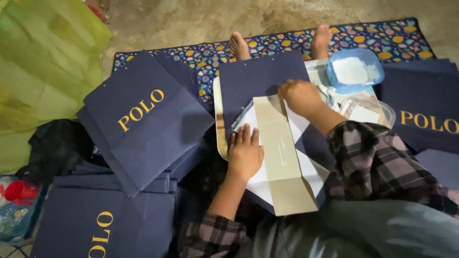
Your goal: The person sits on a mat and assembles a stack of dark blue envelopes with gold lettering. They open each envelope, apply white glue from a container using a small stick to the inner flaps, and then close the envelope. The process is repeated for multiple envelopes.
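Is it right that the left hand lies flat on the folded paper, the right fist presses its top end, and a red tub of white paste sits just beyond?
Not quite: the tub is pale blue, not red, as the head view shows. The rest holds: the left hand lies flat on the folded paper, and the right hand, closed in a fist, presses its top end.

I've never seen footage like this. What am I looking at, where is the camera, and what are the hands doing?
There is no machine here: a person sits on a patterned mat on the floor, and a camera worn on their head looks down at their own hands and bare feet. The left hand lies flat on a half-folded paper bag, dark blue outside and pale inside, pressing it down. The right hand is closed and presses on the bag's upper edge. Beyond it stands a blue tub of white paste. Stacks of finished dark blue bags with gold lettering lie on both sides, and green sheeting lies at the far left.
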